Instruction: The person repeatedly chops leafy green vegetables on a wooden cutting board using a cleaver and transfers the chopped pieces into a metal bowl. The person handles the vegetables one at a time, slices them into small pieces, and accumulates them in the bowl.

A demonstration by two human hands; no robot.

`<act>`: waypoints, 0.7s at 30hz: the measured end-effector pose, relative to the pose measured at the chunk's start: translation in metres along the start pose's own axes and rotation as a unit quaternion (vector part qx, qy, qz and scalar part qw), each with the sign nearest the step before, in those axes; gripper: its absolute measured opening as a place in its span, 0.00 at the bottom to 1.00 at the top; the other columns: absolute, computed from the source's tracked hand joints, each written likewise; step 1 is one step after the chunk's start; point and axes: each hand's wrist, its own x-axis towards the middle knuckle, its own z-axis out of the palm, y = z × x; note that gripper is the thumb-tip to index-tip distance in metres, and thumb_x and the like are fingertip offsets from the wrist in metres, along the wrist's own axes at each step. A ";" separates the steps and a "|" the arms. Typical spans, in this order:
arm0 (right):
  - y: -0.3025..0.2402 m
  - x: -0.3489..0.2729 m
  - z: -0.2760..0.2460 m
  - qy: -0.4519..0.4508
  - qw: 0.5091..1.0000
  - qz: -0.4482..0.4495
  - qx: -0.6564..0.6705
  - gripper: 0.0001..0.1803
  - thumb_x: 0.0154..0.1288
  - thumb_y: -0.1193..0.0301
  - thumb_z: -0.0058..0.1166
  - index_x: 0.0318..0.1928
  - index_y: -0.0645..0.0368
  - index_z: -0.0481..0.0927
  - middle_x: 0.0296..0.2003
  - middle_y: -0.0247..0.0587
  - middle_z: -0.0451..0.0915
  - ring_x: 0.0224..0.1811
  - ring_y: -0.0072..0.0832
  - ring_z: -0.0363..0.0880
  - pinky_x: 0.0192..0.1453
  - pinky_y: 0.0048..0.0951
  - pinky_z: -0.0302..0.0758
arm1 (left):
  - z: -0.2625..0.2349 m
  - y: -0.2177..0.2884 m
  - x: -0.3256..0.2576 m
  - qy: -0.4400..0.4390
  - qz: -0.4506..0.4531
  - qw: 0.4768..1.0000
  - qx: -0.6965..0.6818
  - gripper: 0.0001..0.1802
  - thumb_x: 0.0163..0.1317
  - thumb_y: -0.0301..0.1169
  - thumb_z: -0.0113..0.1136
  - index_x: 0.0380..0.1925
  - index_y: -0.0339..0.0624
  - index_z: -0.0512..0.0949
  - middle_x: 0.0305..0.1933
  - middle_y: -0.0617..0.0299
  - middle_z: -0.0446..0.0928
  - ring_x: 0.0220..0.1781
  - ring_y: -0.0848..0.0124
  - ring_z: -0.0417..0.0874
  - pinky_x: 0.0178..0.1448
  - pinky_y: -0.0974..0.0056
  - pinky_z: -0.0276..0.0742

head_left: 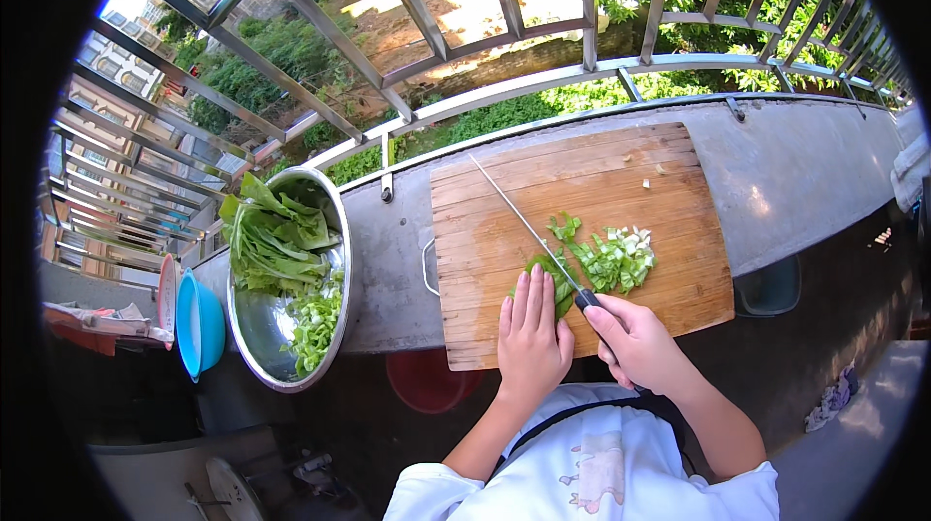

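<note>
The person's right grip [635, 341] is clamping around the black handle of the knife [522, 214], whose blade is slanting across the cutting board [669, 186], its tip lying inside the board's far left corner. The left grip [533, 332] is resting with fingers straight and close together on a green leaf [562, 290], just left of the blade and near the board's near edge. Chopped greens [621, 261] are lying just right of the blade, with a broad margin of wood showing between them and the board's right edge. The board's near edge is jutting past the near edge of the grey desk [795, 201]. At its left edge a metal loop [428, 267] is reaching into the strip of desk separating the board from the steel bowl [343, 230], which is holding leaves and cut pieces. Beyond the desk's far edge, a metal railing [590, 16] is bounding the space.
</note>
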 end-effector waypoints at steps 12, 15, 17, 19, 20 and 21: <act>0.007 -0.022 -0.010 0.034 0.998 -0.016 0.046 0.19 0.72 0.64 0.41 0.56 0.62 0.67 0.14 0.24 0.63 0.09 0.10 0.57 0.11 0.15 0.56 | 0.003 -0.002 -0.003 0.001 0.005 1.000 0.007 0.32 0.56 0.32 0.44 0.61 0.30 0.61 0.68 0.49 0.58 0.71 0.59 0.56 0.70 0.56 0.50; 0.007 -0.042 -0.009 0.018 0.999 -0.006 0.044 0.21 0.72 0.65 0.42 0.59 0.63 0.65 0.15 0.24 0.64 0.11 0.09 0.59 0.13 0.14 0.58 | 0.003 -0.002 -0.003 0.002 0.007 1.000 0.001 0.32 0.55 0.32 0.44 0.61 0.29 0.61 0.68 0.48 0.57 0.71 0.59 0.56 0.70 0.56 0.49; 0.008 -0.054 -0.007 0.015 0.999 0.002 0.033 0.21 0.71 0.65 0.42 0.59 0.63 0.65 0.15 0.24 0.64 0.11 0.09 0.60 0.14 0.13 0.58 | 0.002 -0.002 -0.003 0.001 0.011 1.000 -0.004 0.32 0.55 0.32 0.43 0.61 0.28 0.61 0.68 0.47 0.57 0.72 0.58 0.55 0.70 0.56 0.49; 0.014 -0.059 -0.006 0.013 0.999 0.018 0.041 0.21 0.71 0.65 0.43 0.60 0.63 0.65 0.17 0.25 0.66 0.12 0.10 0.61 0.15 0.13 0.59 | 0.003 -0.002 -0.003 0.004 0.013 1.000 -0.003 0.32 0.55 0.32 0.43 0.61 0.27 0.61 0.68 0.46 0.57 0.71 0.58 0.56 0.70 0.56 0.49; 0.016 -0.060 -0.005 0.012 0.999 0.023 0.040 0.21 0.71 0.65 0.43 0.59 0.63 0.65 0.17 0.25 0.66 0.13 0.10 0.61 0.15 0.14 0.59 | 0.004 -0.003 -0.004 0.005 0.013 1.000 -0.002 0.32 0.55 0.32 0.43 0.61 0.27 0.61 0.68 0.46 0.57 0.71 0.58 0.56 0.70 0.56 0.49; 0.018 -0.060 -0.005 0.011 0.999 0.027 0.039 0.21 0.71 0.65 0.43 0.59 0.63 0.65 0.17 0.25 0.66 0.13 0.10 0.61 0.15 0.14 0.59 | 0.005 -0.003 -0.004 0.007 0.012 1.000 0.001 0.32 0.55 0.32 0.43 0.61 0.27 0.61 0.68 0.46 0.57 0.71 0.58 0.56 0.70 0.56 0.49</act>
